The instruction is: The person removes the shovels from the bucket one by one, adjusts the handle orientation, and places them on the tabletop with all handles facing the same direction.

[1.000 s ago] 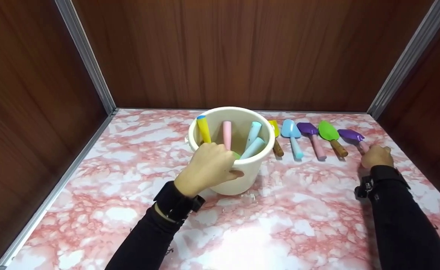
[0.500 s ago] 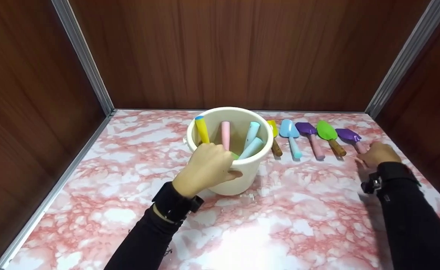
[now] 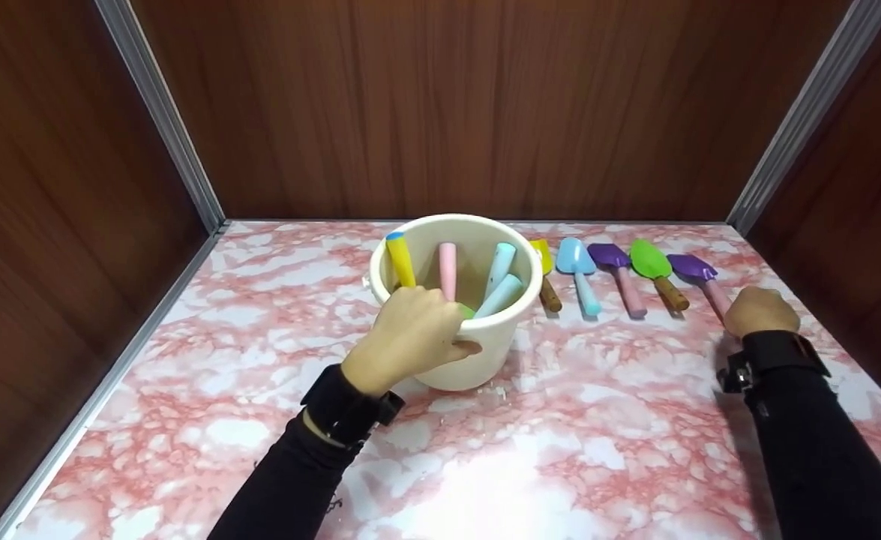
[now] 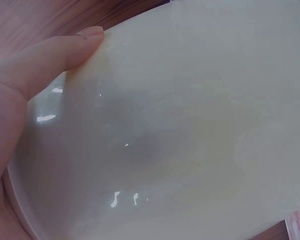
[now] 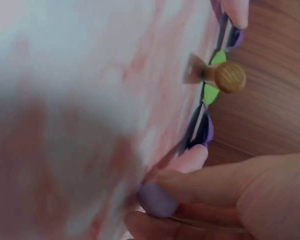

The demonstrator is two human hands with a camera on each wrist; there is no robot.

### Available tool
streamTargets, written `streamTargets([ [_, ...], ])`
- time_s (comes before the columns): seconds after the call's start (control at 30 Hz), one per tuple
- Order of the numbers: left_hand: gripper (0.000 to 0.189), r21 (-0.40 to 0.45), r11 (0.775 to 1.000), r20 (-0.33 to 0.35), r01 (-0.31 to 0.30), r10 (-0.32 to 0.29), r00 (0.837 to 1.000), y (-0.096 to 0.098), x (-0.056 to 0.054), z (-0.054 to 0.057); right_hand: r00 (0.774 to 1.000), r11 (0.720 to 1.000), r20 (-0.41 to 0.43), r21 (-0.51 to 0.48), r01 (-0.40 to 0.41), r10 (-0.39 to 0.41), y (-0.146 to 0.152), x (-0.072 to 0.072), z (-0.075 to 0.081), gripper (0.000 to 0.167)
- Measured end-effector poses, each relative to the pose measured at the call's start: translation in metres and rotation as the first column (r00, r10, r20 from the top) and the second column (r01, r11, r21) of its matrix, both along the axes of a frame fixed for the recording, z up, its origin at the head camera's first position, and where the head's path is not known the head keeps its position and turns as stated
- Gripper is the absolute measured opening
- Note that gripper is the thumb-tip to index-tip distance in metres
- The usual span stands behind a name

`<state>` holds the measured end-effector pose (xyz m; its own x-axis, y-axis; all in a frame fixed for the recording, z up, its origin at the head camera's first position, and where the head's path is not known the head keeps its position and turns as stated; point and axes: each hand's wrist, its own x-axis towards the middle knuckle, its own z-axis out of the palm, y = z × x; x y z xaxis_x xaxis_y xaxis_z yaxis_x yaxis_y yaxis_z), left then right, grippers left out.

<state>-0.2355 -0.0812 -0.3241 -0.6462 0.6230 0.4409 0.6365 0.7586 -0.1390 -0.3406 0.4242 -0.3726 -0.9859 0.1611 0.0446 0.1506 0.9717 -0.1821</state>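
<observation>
My left hand [image 3: 410, 330] grips the near rim of a cream bucket [image 3: 477, 356], with its thumb on the outer wall and its fingers hidden over the rim. The bucket's wall [image 4: 165, 125] fills most of the left wrist view. Inside the bucket stand a yellow handle [image 3: 401, 259], a pink handle [image 3: 447, 270] and two light blue handles [image 3: 500, 266]. At the right my right hand [image 3: 762, 311] is at the end of the pink handle of a purple toy shovel [image 3: 691, 266]. In the right wrist view, thumb and fingers pinch the handle's rounded end [image 5: 157, 200].
Left of that shovel lie several more in a row: a green one [image 3: 650, 259] with a brown handle, another purple one [image 3: 609, 255], a blue one [image 3: 575, 255] and a yellow one [image 3: 541, 255] partly behind the bucket. Wooden panels [image 3: 440, 112] enclose the marbled table [image 3: 597, 420].
My right hand has shifted and resettled at the end of the purple shovel's handle, leaving more of it showing. The left hand stays on the bucket; the head view has turned slightly.
</observation>
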Motion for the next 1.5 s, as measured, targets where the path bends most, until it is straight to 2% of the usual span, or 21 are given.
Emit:
streamTargets([
  [0.03, 0.052, 0.002, 1.0, 0.005, 0.001, -0.001, 1.0, 0.0, 0.0, 0.0, 1.0, 1.0, -0.01, -0.002, 0.005, -0.005, 0.0, -0.002, -0.003, 0.097],
  [0.1, 0.051, 0.002, 1.0, 0.011, 0.004, -0.004, 1.0, 0.001, 0.0, 0.0, 0.999, 1.0, -0.036, -0.011, 0.004, -0.004, 0.001, -0.005, -0.007, 0.093],
  [0.27, 0.05, -0.005, 1.0, -0.01, 0.003, -0.003, 1.0, 0.0, 0.0, 0.0, 0.995, 0.998, -0.098, -0.064, 0.009, -0.015, 0.002, -0.014, -0.017, 0.103],
  [0.3, 0.051, -0.005, 1.0, -0.017, 0.004, -0.004, 1.0, 0.0, 0.0, 0.0, 0.994, 0.997, -0.105, -0.074, 0.018, -0.026, 0.001, -0.016, -0.018, 0.111],
  [0.5, 0.052, -0.017, 1.0, -0.018, -0.004, 0.004, 1.0, 0.0, 0.0, 0.0, 0.992, 0.993, -0.104, -0.103, 0.064, -0.074, 0.002, -0.025, -0.024, 0.124],
  [0.73, 0.051, -0.017, 1.0, -0.015, -0.007, 0.007, 1.0, -0.001, 0.0, 0.001, 0.99, 0.992, -0.119, -0.105, 0.068, -0.081, 0.003, -0.028, -0.025, 0.126],
  [0.87, 0.051, -0.015, 1.0, -0.014, -0.008, 0.008, 1.0, -0.001, 0.001, 0.001, 0.99, 0.992, -0.114, -0.107, 0.069, -0.081, 0.002, -0.029, -0.022, 0.115],
  [1.03, 0.049, -0.014, 1.0, -0.009, -0.007, 0.007, 1.0, -0.001, 0.001, 0.002, 0.991, 0.99, -0.091, -0.111, 0.087, -0.097, 0.003, -0.031, -0.02, 0.069],
  [1.1, 0.048, -0.016, 1.0, -0.003, -0.006, 0.006, 1.0, 0.0, 0.001, 0.002, 0.992, 0.99, -0.086, -0.11, 0.084, -0.094, 0.005, -0.031, -0.021, 0.059],
  [1.37, 0.048, -0.029, 0.999, -0.048, -0.018, 0.016, 0.999, 0.001, 0.001, 0.0, 0.996, 0.994, -0.088, -0.105, 0.024, -0.033, 0.012, -0.032, -0.019, 0.055],
  [1.43, 0.049, -0.03, 0.999, -0.053, -0.022, 0.02, 0.998, 0.0, 0.001, -0.001, 0.999, 0.995, -0.046, -0.099, 0.014, -0.019, 0.012, -0.031, -0.014, 0.058],
  [1.5, 0.05, -0.032, 0.999, -0.049, -0.026, 0.024, 0.998, 0.0, 0.001, -0.001, 1.0, 0.997, 0.024, -0.082, 0.014, -0.012, 0.01, -0.031, -0.006, 0.074],
])
